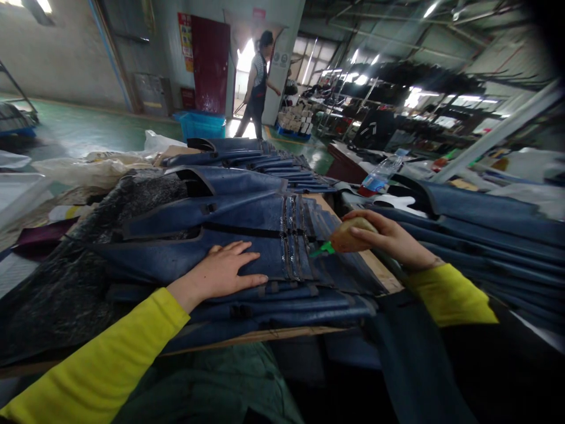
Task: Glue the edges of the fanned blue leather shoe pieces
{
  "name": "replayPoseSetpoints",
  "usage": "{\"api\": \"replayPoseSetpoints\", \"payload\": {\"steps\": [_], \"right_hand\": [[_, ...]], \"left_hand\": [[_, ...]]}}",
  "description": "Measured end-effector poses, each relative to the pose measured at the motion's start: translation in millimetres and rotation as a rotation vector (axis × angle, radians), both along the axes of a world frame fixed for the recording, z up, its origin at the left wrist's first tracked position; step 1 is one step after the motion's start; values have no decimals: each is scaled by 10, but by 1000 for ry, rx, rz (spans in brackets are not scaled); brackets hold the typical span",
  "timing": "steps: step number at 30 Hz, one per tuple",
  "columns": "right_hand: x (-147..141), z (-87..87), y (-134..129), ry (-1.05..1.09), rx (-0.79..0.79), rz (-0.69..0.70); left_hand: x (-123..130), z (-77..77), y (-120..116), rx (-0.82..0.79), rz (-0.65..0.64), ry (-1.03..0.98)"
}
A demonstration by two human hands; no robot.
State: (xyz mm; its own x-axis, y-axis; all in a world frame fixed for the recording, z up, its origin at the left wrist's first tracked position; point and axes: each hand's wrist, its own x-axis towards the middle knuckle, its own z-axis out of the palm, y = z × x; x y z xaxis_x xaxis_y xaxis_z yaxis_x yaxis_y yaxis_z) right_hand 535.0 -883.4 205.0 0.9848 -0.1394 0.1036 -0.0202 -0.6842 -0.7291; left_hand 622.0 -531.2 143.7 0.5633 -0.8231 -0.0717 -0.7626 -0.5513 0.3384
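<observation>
My left hand [225, 268] lies flat, fingers spread, on a dark blue sheet-like piece [247, 232] with dark edging. In my right hand [388, 235] is a yellowish-brown squeeze bottle [351, 234], tilted down to the left. Its green nozzle [324, 249] hangs close over the edges of the layered blue pieces; I cannot tell whether it touches. Shiny wet-looking lines run across the edge strips [290, 238] between my hands. More blue pieces lie stacked beneath and behind.
A wooden board [382, 271] carries the stack. Folded blue pieces [477, 235] pile up at right, near a clear plastic bottle [382, 174]. Black sheeting [57, 294] lies at left. A person [258, 85] walks past a blue bin [200, 125] at the back.
</observation>
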Motion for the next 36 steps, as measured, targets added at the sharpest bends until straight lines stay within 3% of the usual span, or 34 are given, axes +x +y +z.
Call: {"api": "replayPoseSetpoints", "payload": {"steps": [3, 9, 14, 22, 26, 30, 36], "right_hand": [[-72, 51, 57, 67, 20, 23], [-75, 31, 94, -11, -35, -4], [-186, 62, 117, 105, 39, 36], [-311, 66, 144, 110, 63, 57], [-333, 37, 150, 58, 121, -12], [-335, -3, 146, -15, 88, -47], [-407, -45, 133, 5, 26, 47]], "left_hand": [[1, -2, 0, -2, -4, 1], [-1, 4, 5, -5, 2, 8], [-1, 6, -4, -5, -1, 13], [-2, 5, -1, -11, -2, 9], [-5, 12, 2, -12, -1, 9], [-4, 14, 4, -16, -5, 7], [-2, 17, -1, -3, 1, 16]]}}
